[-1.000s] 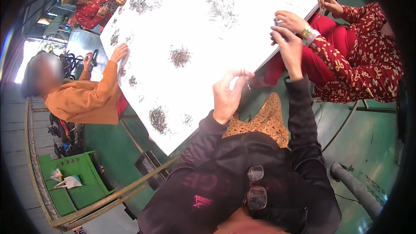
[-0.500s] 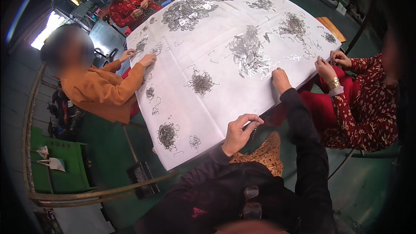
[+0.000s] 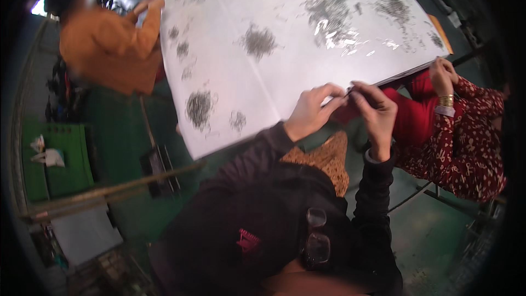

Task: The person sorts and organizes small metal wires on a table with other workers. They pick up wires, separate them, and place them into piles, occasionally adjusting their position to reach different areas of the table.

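My left hand [image 3: 310,112] and my right hand [image 3: 378,112] meet at the near edge of the white-covered table [image 3: 219,71]. The fingertips of both are pinched together around something small and dark, too blurred to name. Beyond them on the cover lies a pile of shiny flat metal pieces [image 3: 330,16], with several loose ones scattered toward the right. A pile of thin grey wire hooks [image 3: 259,41] sits left of it, and a denser hook pile [image 3: 199,109] is by the near left corner.
A co-worker in an orange top [image 3: 109,44] stands at the left edge. On my right sits another in a red patterned top [image 3: 444,148], both hands at the table edge. A green bench [image 3: 60,159] and a wooden rail [image 3: 120,186] are at lower left.
My right hand has come back from beside the shiny metal pieces to meet my left hand at the table edge. The view has tilted down, and the table sits higher in it.
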`<action>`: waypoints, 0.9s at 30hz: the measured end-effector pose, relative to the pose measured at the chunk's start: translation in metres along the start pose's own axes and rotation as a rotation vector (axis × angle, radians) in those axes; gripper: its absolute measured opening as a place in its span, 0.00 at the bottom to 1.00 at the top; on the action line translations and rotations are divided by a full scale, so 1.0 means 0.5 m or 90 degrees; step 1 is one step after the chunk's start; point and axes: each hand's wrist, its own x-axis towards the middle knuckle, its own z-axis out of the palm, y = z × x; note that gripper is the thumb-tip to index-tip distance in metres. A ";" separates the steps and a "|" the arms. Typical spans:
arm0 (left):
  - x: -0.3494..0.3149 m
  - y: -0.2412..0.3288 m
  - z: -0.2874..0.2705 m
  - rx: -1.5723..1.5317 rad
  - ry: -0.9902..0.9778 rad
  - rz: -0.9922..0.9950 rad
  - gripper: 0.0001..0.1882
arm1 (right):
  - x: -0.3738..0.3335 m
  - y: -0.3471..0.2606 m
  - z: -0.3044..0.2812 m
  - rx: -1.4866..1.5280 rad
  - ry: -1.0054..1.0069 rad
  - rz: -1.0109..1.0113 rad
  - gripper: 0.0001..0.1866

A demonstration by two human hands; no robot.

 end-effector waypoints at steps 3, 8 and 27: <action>-0.005 -0.002 0.002 0.036 0.007 0.057 0.06 | -0.018 -0.014 0.011 -0.063 0.040 -0.038 0.14; -0.009 -0.007 -0.005 0.059 -0.002 0.020 0.07 | -0.008 -0.017 0.036 -0.022 0.093 -0.059 0.12; 0.196 -0.360 -0.309 0.868 -0.061 0.209 0.04 | -0.035 -0.027 0.047 0.009 0.072 -0.003 0.06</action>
